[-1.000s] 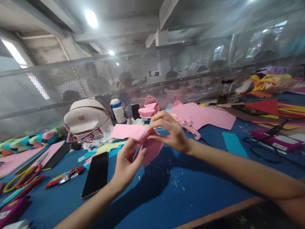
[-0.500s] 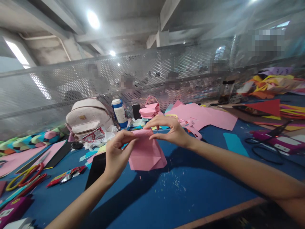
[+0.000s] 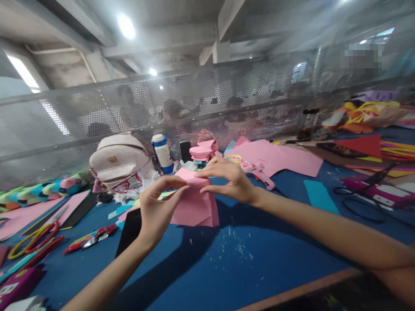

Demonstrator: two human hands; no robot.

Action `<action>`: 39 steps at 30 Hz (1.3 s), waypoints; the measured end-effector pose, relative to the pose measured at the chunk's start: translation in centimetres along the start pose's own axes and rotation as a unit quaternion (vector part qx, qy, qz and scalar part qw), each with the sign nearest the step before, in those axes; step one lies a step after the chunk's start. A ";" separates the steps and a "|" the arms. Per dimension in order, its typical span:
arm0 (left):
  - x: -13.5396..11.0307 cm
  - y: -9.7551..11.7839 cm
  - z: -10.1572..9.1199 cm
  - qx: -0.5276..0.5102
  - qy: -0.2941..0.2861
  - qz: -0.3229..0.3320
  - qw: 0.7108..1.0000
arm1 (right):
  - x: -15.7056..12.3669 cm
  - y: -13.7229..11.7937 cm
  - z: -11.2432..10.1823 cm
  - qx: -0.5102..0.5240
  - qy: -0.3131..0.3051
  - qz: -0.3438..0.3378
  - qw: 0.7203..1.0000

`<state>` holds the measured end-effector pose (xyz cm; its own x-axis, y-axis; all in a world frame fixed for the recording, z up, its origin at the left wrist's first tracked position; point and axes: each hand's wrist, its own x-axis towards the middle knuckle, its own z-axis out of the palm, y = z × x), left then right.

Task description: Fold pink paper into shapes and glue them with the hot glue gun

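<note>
Between my two hands is a folded pink paper bag [image 3: 196, 207], its lower part showing creased side folds just over the blue table. My left hand [image 3: 158, 205] pinches its upper left edge between thumb and forefinger. Gripping the top edge from the right is my right hand [image 3: 227, 179], with thumb in front and fingers over the top. Part of the bag's left side is hidden behind my left hand. Beyond it stands a small finished-looking pink paper bag with a handle [image 3: 205, 151]. A pink glue gun [image 3: 262, 173] lies to the right of my right hand.
A pale backpack [image 3: 121, 157], a white and blue bottle [image 3: 162, 153] and a phone [image 3: 185, 151] stand along the mesh partition. Scissors [image 3: 42, 237] lie at left. Pink sheets [image 3: 275, 157] and a purple device with cables [image 3: 379, 192] are at right.
The pink paper bag has shifted slightly left and turned, its top tipping so more of the upper face shows. Both hands keep hold near its top edge, with the right moved slightly left.
</note>
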<state>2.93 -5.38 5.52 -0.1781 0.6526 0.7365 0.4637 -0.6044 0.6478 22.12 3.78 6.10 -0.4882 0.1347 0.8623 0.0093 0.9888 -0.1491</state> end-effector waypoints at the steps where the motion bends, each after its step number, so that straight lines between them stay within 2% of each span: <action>1: 0.0 0.1 0.0 -0.013 0.002 -0.003 1.000 | -0.1 0.0 0.0 -0.007 -0.001 -0.002 1.000; 4: -0.2 0.2 0.0 -0.029 0.004 -0.006 1.000 | -0.2 0.2 0.0 -0.019 -0.003 0.000 1.000; 11: -0.4 -0.5 -0.1 0.017 0.013 0.004 1.000 | -0.2 0.3 0.1 0.001 -0.011 0.011 1.000; 17: -0.6 -1.1 -0.1 0.017 -0.004 0.013 1.000 | -0.4 0.5 0.3 0.020 -0.011 0.015 1.000; 22: -0.8 -1.7 -0.3 0.042 -0.013 0.075 0.996 | -0.4 0.5 0.5 0.040 0.009 0.035 0.999; 27: -0.8 -1.9 -0.4 0.059 -0.027 0.115 0.991 | -0.3 0.3 0.7 0.081 0.022 0.099 0.992; 33: -0.3 -1.6 -0.2 0.119 -0.022 0.216 0.969 | -0.1 0.2 0.8 0.115 0.015 0.148 0.982; 36: -0.1 -1.6 -0.1 0.137 -0.014 0.248 0.959 | 0.0 0.0 0.8 0.124 0.013 0.156 0.980; 39: -0.2 -1.7 -0.1 0.139 -0.015 0.252 0.958 | 0.1 -0.3 0.7 0.110 0.010 0.135 0.985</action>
<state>2.07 -4.54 4.32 0.1515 0.3247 0.9336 0.6983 -0.7037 0.1314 21.47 3.42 5.95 -0.4772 0.3935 0.7858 -0.0547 0.8791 -0.4735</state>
